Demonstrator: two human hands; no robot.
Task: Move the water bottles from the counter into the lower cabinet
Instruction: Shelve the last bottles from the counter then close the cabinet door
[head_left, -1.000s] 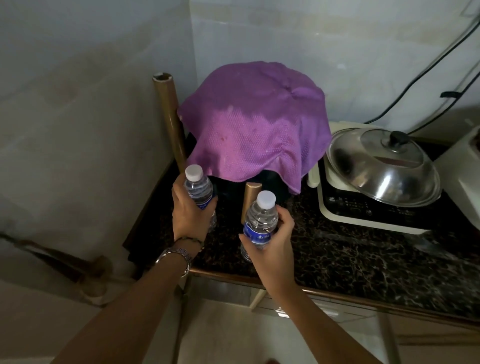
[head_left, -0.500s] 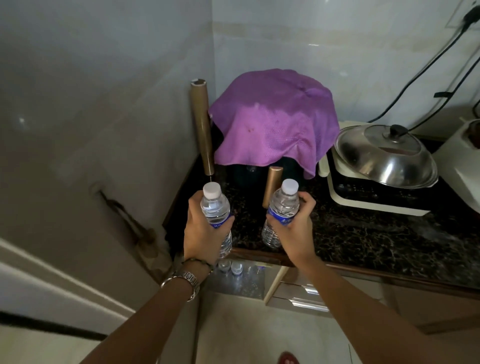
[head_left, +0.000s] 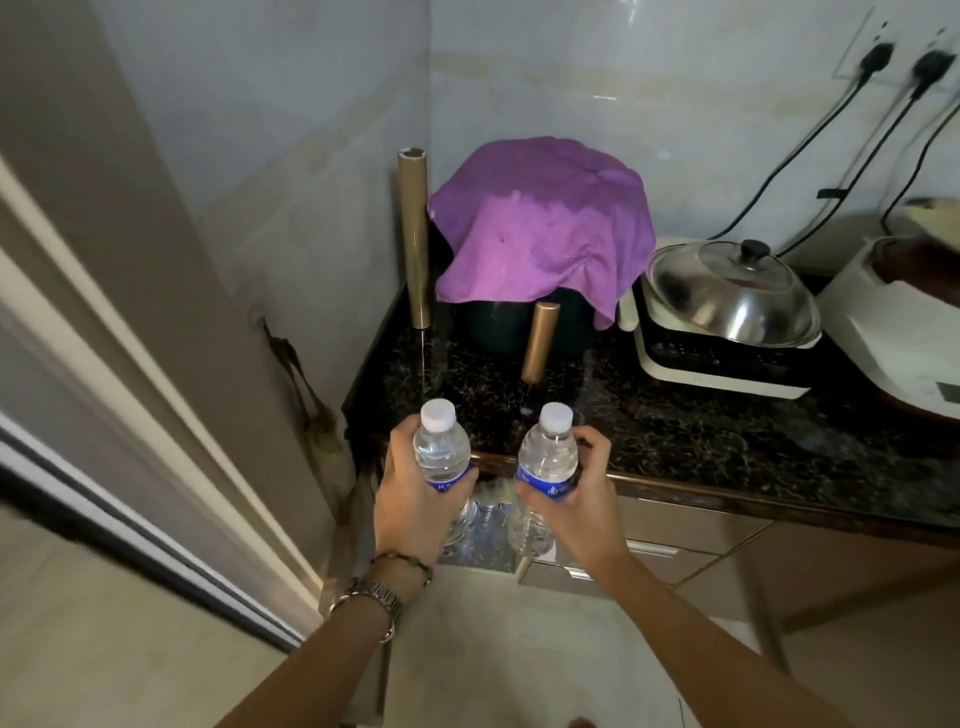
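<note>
— Bottles first: what is held, and where?

— A clear ribbed plastic water bottle with a white cap (head_left: 442, 457) is gripped upright by the left hand (head_left: 415, 499), fingers wrapped around its blue label. A matching clear plastic bottle (head_left: 545, 467) is clasped the same way by the right hand (head_left: 576, 493). Both are held off the counter, at its front edge.

— Surfaces?

— A speckled dark polished stone counter (head_left: 701, 436) is seen; below it, more bottles are glimpsed in a shiny open cabinet (head_left: 483, 535).
</note>
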